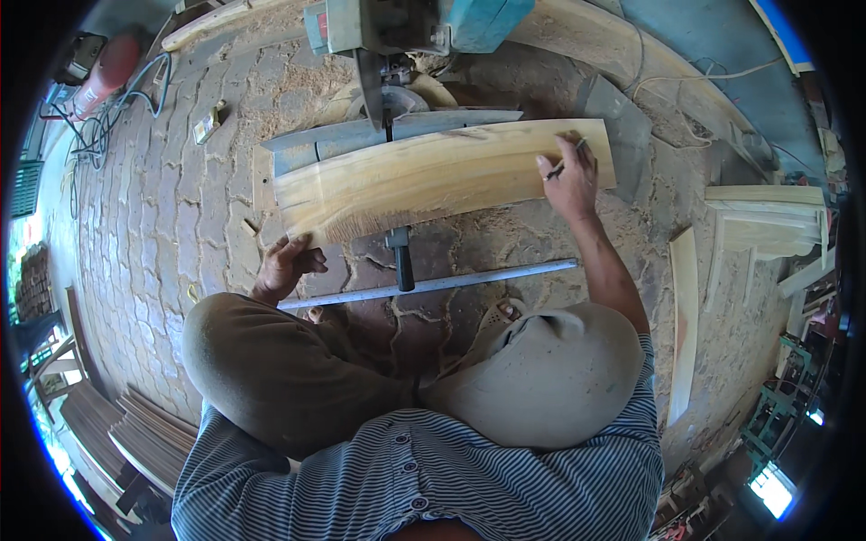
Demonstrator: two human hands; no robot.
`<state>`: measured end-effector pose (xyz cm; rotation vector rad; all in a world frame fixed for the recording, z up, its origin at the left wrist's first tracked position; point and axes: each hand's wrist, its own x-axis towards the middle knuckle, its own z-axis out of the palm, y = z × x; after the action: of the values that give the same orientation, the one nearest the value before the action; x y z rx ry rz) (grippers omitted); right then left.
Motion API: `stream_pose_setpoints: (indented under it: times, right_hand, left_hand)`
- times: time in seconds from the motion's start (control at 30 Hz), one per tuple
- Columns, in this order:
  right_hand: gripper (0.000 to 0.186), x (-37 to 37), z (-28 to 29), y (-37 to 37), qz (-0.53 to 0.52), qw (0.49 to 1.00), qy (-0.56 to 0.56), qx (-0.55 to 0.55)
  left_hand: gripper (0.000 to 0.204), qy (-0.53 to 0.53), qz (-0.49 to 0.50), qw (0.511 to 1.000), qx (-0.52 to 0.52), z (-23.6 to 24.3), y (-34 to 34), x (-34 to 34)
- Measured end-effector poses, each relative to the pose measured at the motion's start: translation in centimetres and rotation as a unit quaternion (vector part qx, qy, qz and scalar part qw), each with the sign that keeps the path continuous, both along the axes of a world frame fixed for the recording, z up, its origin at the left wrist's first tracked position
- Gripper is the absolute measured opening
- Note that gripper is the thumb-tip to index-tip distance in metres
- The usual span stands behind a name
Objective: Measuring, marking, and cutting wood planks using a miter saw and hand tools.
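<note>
A wide pale wooden board (433,176) lies across the bed of a miter saw (397,27). The toothed blade (368,86) is raised behind the board, near the grey fence (343,140). At the near left corner of the board, the curled fingers of my left hand (284,266) grip its edge. My right hand (574,185) rests over the board's right end, with a thin dark pencil (556,171) pinched in its fingers. Below the board's near edge sticks out the saw's black handle (404,266).
A long metal ruler (433,284) lies on the paved floor before my feet. To the right are a narrow wood strip (683,325) and stacked boards (767,225). A red power tool (106,77) with a cable sits far left. Sawdust covers the paving around the saw.
</note>
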<state>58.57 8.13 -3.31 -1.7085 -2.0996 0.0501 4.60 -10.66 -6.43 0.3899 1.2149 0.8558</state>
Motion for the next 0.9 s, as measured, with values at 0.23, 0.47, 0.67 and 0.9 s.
stream_pose_setpoints:
  times: [0.23, 0.47, 0.67, 0.9]
  right_hand:
    - [0.057, -9.4, 0.2, -3.6, 0.196, 0.980, 0.042, -0.013]
    - [0.056, -10.4, 0.8, -8.6, 0.311, 0.948, 0.058, -0.035]
    - [0.051, -4.1, 0.4, -9.3, 0.180, 0.983, 0.040, 0.025]
    - [0.051, 6.7, -1.6, -7.5, -0.042, 0.997, 0.046, 0.041]
  left_hand:
    - [0.039, -0.015, -0.009, 1.000, 0.012, 0.3, 0.0, 0.2]
    - [0.038, -0.019, -0.006, 1.000, 0.008, 0.3, 0.1, 0.4]
    - [0.039, -0.020, -0.005, 1.000, 0.011, -0.1, -0.1, 0.0]
    - [0.035, -0.039, -0.005, 0.999, 0.012, -0.2, 0.0, 0.2]
